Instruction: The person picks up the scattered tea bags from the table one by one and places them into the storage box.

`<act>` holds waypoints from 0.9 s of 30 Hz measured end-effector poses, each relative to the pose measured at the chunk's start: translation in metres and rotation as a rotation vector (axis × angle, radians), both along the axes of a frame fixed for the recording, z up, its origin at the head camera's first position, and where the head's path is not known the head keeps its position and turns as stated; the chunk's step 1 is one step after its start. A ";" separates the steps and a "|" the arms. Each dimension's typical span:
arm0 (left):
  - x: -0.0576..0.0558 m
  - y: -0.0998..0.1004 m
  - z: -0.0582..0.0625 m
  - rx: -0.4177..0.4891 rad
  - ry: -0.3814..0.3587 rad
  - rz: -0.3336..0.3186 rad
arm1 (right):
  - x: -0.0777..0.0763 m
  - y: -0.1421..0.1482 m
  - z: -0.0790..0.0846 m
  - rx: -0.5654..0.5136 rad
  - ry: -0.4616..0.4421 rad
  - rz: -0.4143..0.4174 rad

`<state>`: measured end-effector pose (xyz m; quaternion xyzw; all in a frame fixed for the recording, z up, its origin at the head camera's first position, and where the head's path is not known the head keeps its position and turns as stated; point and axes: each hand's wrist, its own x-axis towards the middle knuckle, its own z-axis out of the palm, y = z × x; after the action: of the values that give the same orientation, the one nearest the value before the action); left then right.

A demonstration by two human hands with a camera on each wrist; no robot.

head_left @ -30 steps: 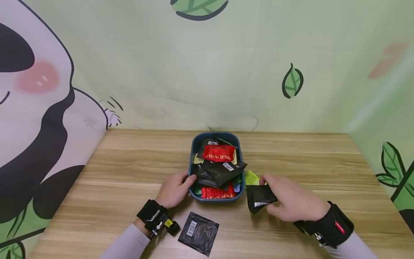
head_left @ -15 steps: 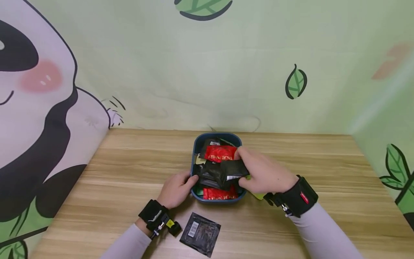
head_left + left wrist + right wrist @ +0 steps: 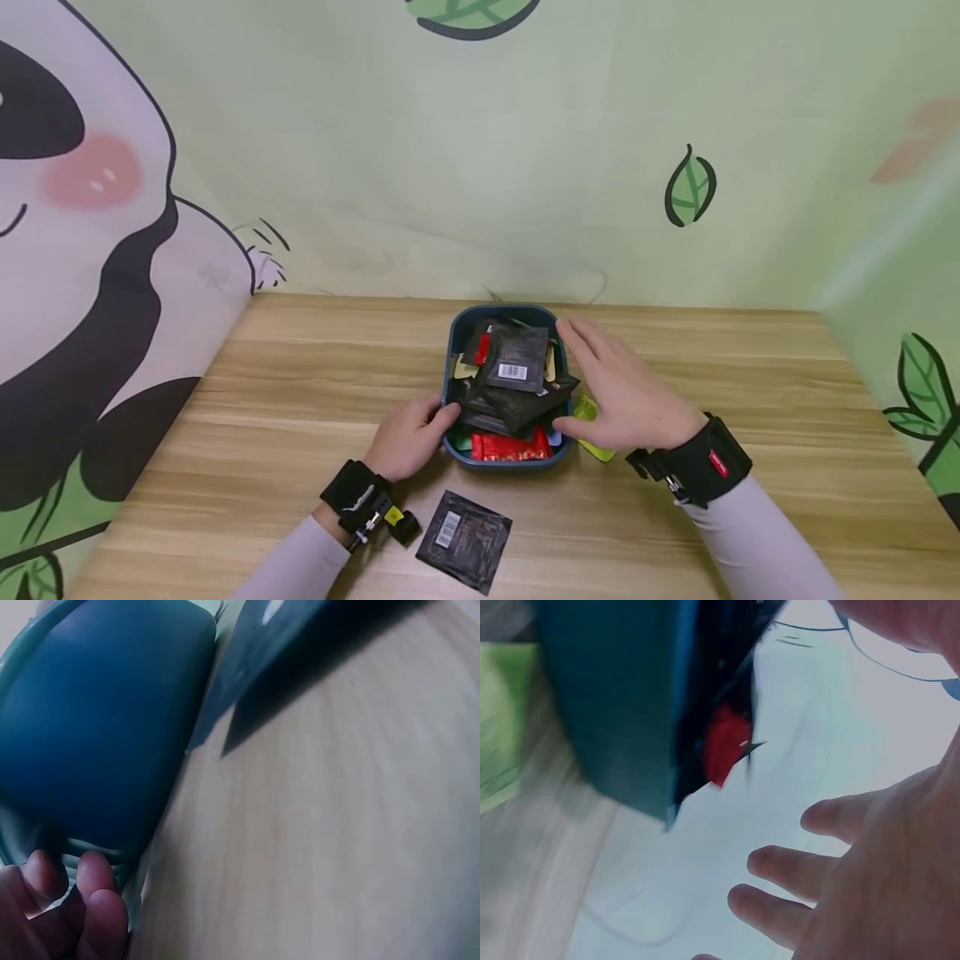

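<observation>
A dark blue plastic bin (image 3: 507, 465) stands on the table, heaped with small sachets. My left hand (image 3: 408, 437) grips its left side, thumb at the rim; in the left wrist view, curled fingertips (image 3: 94, 874) show at the bin's wall. On top of the heap lies a black sachet (image 3: 515, 358) with a white barcode, partly covering a red packet (image 3: 482, 348). My right hand (image 3: 626, 392) hovers at the bin's right side with fingers spread and holding nothing. Another red packet (image 3: 510, 446) lies at the near end of the bin.
A black sachet (image 3: 465, 542) lies flat on the table in front of the bin. A yellow-green packet (image 3: 592, 429) lies against the bin's right side, partly behind my right hand. The printed wall (image 3: 525, 167) rises directly behind the table.
My right hand has carried a black sachet from the table at the right into the bin and let go of it on top of the heap. The left hand stays at the bin.
</observation>
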<state>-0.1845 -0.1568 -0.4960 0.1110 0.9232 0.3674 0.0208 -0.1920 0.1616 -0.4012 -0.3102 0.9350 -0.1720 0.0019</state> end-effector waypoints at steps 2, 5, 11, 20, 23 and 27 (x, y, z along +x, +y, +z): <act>0.000 -0.001 0.000 0.001 -0.001 -0.001 | 0.002 0.007 -0.006 0.015 0.004 -0.006; 0.000 -0.001 0.001 0.003 -0.001 -0.002 | 0.005 0.017 -0.016 0.042 0.019 -0.017; 0.001 -0.002 0.001 0.004 0.001 0.001 | 0.011 0.030 -0.038 0.130 0.004 -0.063; -0.001 0.000 0.001 0.006 -0.004 -0.004 | 0.015 0.031 -0.060 0.131 -0.044 -0.055; -0.001 0.000 0.000 0.003 -0.003 -0.007 | 0.015 0.029 -0.062 0.130 -0.045 -0.048; -0.001 0.000 0.000 0.004 -0.001 -0.006 | 0.014 0.025 -0.061 0.129 -0.047 -0.058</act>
<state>-0.1856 -0.1570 -0.4960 0.1137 0.9220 0.3693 0.0223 -0.1780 0.1866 -0.4623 -0.2779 0.9525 -0.1185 0.0388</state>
